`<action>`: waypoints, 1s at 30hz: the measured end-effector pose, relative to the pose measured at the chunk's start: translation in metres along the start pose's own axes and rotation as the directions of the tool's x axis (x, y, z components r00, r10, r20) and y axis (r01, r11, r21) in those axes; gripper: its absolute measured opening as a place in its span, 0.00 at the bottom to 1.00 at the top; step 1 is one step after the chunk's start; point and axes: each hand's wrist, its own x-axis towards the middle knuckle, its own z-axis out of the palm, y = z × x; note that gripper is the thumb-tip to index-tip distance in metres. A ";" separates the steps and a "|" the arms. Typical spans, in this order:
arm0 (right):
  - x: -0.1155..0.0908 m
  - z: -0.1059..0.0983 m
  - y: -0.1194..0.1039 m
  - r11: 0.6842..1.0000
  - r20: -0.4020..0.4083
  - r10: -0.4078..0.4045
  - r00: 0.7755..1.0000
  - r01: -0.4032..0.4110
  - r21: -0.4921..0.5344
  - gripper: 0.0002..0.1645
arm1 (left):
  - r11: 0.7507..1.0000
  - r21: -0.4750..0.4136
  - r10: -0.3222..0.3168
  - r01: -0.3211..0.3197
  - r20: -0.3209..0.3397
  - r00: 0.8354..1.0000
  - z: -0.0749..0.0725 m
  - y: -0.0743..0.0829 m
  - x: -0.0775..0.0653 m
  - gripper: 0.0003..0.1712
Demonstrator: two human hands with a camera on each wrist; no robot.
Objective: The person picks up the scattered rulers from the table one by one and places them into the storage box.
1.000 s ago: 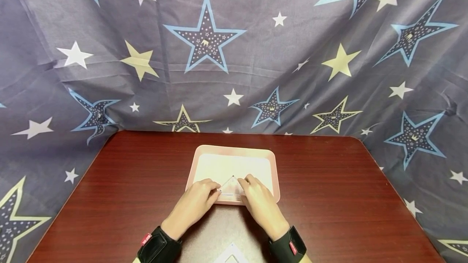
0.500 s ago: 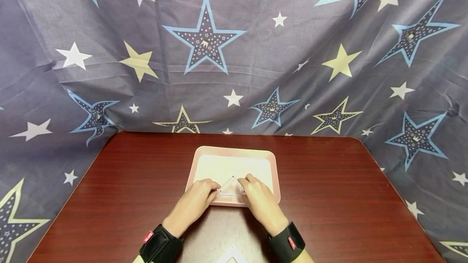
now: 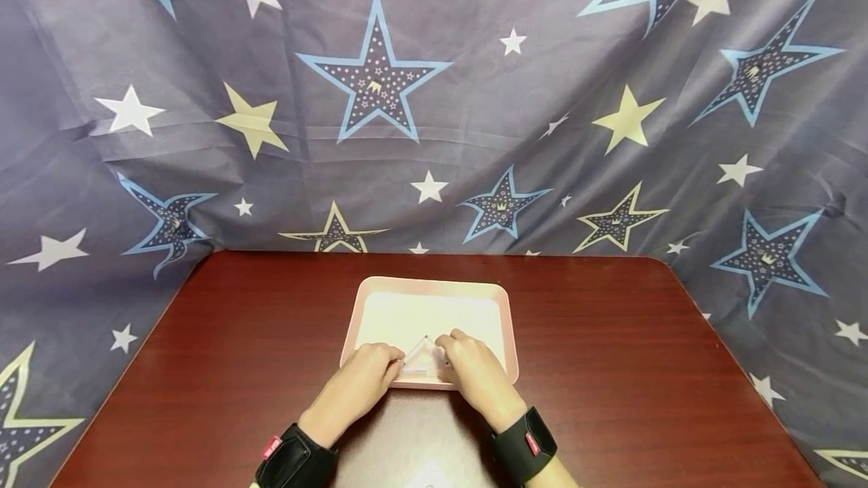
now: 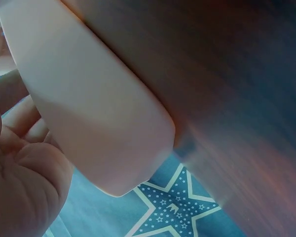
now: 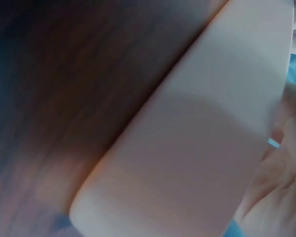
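A clear plastic set square (image 3: pixel 422 360) is over the near part of a pink tray (image 3: pixel 434 287), its point facing away from the body. My left hand (image 3: pixel 358 382) pinches its left corner between thumb and fingers. At the right corner, my right hand (image 3: pixel 475 373) pinches it the same way. Whether the set square touches the tray floor cannot be told. The left wrist view has the tray's outer wall (image 4: pixel 98 108) beside the left palm (image 4: pixel 29 182). The right wrist view has the same wall (image 5: pixel 177 158) beside the right palm (image 5: pixel 276 187); both views hide the set square.
The tray rests on a dark red wooden table (image 3: pixel 597 352). A pale flat piece (image 3: pixel 430 479) barely shows at the bottom edge, washed out by glare. Behind the table hangs a grey star-patterned cloth (image 3: pixel 434 134).
Both hands still hold the set square, which has shifted slightly toward the body and left. The head view has tilted up a little, so less of the pale piece shows.
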 end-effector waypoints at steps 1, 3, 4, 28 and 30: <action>0.001 0.001 -0.001 1.000 0.008 0.002 1.000 -0.002 0.000 0.19 | 1.000 0.005 -0.003 0.003 -0.001 1.000 0.000 -0.001 -0.001 0.08; 0.002 0.001 -0.002 1.000 0.020 0.005 1.000 -0.005 -0.008 0.16 | 1.000 0.017 0.001 -0.001 -0.001 1.000 0.001 -0.002 -0.003 0.10; 0.003 0.002 -0.002 1.000 0.023 0.006 1.000 -0.006 -0.014 0.15 | 1.000 0.020 0.006 -0.006 0.001 1.000 0.001 -0.002 -0.004 0.11; 0.004 -0.001 -0.003 1.000 -0.018 0.013 1.000 -0.013 0.007 0.13 | 0.999 0.036 0.021 -0.020 -0.024 0.999 0.003 0.003 -0.006 0.05; 0.003 0.000 -0.003 1.000 -0.032 0.015 0.999 -0.015 -0.002 0.11 | 0.999 0.032 0.008 -0.007 -0.029 1.000 0.001 0.005 -0.007 0.04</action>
